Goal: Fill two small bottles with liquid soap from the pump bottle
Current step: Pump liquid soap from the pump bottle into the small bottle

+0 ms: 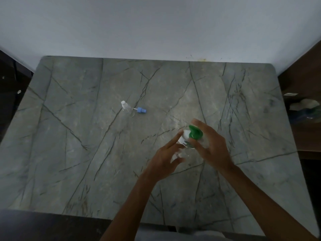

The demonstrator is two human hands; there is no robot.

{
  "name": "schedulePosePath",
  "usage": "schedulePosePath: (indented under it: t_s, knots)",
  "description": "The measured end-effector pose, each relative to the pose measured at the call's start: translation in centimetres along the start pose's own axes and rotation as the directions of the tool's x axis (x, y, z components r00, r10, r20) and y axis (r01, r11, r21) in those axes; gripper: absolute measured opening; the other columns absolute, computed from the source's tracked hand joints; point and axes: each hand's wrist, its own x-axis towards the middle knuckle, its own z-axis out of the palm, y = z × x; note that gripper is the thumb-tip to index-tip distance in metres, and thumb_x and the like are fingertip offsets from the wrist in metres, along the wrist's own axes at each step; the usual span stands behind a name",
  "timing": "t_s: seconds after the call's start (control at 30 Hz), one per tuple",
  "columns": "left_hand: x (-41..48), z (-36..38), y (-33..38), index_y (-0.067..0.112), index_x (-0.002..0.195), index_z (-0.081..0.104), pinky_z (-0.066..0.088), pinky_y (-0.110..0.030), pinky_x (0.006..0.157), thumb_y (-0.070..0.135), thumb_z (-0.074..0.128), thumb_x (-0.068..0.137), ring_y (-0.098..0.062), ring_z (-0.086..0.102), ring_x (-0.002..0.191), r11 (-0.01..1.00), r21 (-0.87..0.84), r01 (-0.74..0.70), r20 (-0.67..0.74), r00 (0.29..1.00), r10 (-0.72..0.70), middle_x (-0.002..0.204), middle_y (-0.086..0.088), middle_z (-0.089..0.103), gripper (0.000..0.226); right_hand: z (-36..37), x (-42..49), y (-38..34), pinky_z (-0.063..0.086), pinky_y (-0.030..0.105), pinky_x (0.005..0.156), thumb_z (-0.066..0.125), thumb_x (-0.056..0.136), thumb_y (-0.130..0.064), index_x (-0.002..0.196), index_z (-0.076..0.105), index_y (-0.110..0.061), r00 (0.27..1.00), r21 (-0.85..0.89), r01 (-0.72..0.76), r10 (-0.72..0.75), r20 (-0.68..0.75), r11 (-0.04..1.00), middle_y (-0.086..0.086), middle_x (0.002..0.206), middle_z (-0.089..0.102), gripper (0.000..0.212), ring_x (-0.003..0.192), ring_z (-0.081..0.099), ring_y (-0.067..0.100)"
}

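Note:
The pump bottle, clear with a white label and a green pump head, stands right of the table's middle. My right hand grips it from the right, with fingers over the pump head and the thumb at its neck. My left hand holds its clear lower body from the left, index finger along the label and thumb below; this part is blurred. One small clear bottle stands open further left and back, apart from both hands. Its blue cap lies beside it.
The grey veined stone table runs back to a white wall. Dark wooden furniture with cloth-like items on it stands past the table's right edge. A dark edge borders the table at the front left.

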Motion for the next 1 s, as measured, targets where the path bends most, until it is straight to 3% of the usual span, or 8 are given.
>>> schedulePosePath:
  t_s: [0.07,0.23,0.4,0.5,0.57,0.63,0.77,1.0]
  knots:
    - [-0.4,0.3,0.2,0.010,0.125,0.060,0.050,-0.010,0.085,0.011,0.077,0.084,-0.002,0.063,0.102,1.000,0.002,0.016,-0.006,1.000,-0.016,0.165,0.008,0.019,0.045,0.1,-0.5,1.2,0.036,0.011,0.100,0.070,0.083,-0.039,0.138,0.042,-0.023,0.997,-0.023,-0.008,0.010,0.075,1.000,-0.010,0.138,0.046,0.063,0.126,0.042,-0.003]
    - [-1.1,0.6,0.3,0.009,0.120,0.060,0.048,-0.009,0.087,0.012,0.077,0.084,-0.010,0.064,0.109,1.000,0.024,0.003,-0.008,1.000,-0.003,0.165,0.006,0.018,0.040,1.5,-0.5,4.0,0.044,0.021,0.100,0.073,0.081,-0.033,0.139,0.042,-0.015,0.987,0.001,-0.066,0.066,0.147,0.998,-0.002,0.140,0.048,0.068,0.125,0.046,0.002]
    - [-3.2,-0.3,0.1,0.012,0.118,0.063,0.058,-0.021,0.081,0.015,0.076,0.085,-0.003,0.066,0.100,0.990,-0.022,0.137,-0.120,0.983,-0.139,0.164,0.003,0.023,0.036,2.7,0.1,3.6,0.035,0.001,0.092,0.079,0.076,-0.029,0.133,0.050,-0.013,0.997,-0.024,-0.040,0.042,0.068,0.999,-0.009,0.133,0.049,0.067,0.118,0.040,-0.017]
    - [-5.0,-1.5,1.1,0.017,0.117,0.065,0.054,-0.012,0.079,0.010,0.076,0.083,0.003,0.066,0.101,0.962,-0.139,0.235,-0.270,0.926,-0.265,0.155,-0.001,0.039,0.036,3.4,0.2,3.4,0.038,-0.001,0.085,0.079,0.075,-0.032,0.126,0.056,-0.014,1.000,-0.069,-0.015,0.016,0.010,0.998,-0.007,0.118,0.061,0.059,0.105,0.052,-0.007]
    - [-6.1,-2.4,2.0,0.031,0.123,0.058,0.054,-0.012,0.082,0.011,0.073,0.086,0.003,0.065,0.105,0.908,-0.262,0.327,-0.322,0.857,-0.402,0.145,0.004,0.052,0.045,3.8,0.3,3.4,0.045,0.006,0.080,0.078,0.077,-0.034,0.127,0.052,-0.023,0.998,-0.041,-0.056,0.056,-0.024,0.998,-0.006,0.110,0.064,0.058,0.094,0.058,0.000]
    - [-7.1,-3.2,2.7,0.031,0.130,0.055,0.058,-0.022,0.086,0.014,0.070,0.088,-0.001,0.067,0.106,0.824,-0.410,0.391,-0.313,0.788,-0.530,0.127,0.015,0.064,0.047,4.0,0.6,3.0,0.053,0.021,0.078,0.077,0.077,-0.035,0.129,0.042,-0.031,0.992,0.002,-0.106,0.106,-0.063,0.994,-0.004,0.111,0.064,0.063,0.092,0.063,0.009]
    - [-7.8,-4.9,4.0,0.017,0.121,0.061,0.058,-0.027,0.087,0.017,0.064,0.091,-0.005,0.068,0.106,0.823,-0.442,0.357,-0.358,0.771,-0.527,0.117,0.015,0.070,0.030,3.4,1.3,0.9,0.058,0.043,0.075,0.078,0.075,-0.033,0.135,0.028,-0.042,0.984,0.135,-0.130,0.144,-0.102,0.982,0.003,0.112,0.065,0.078,0.093,0.067,0.018]
    - [-6.3,-8.7,6.6,0.011,0.123,0.058,0.055,-0.019,0.084,0.037,0.052,0.094,-0.017,0.067,0.106,0.850,-0.491,0.190,-0.405,0.814,-0.416,0.110,0.001,0.069,0.039,-0.2,1.8,-8.6,0.060,0.035,0.063,0.082,0.069,-0.012,0.131,0.033,-0.031,0.999,0.368,0.018,-0.005,-0.038,0.930,-0.014,0.101,0.065,0.081,0.084,0.069,0.015]
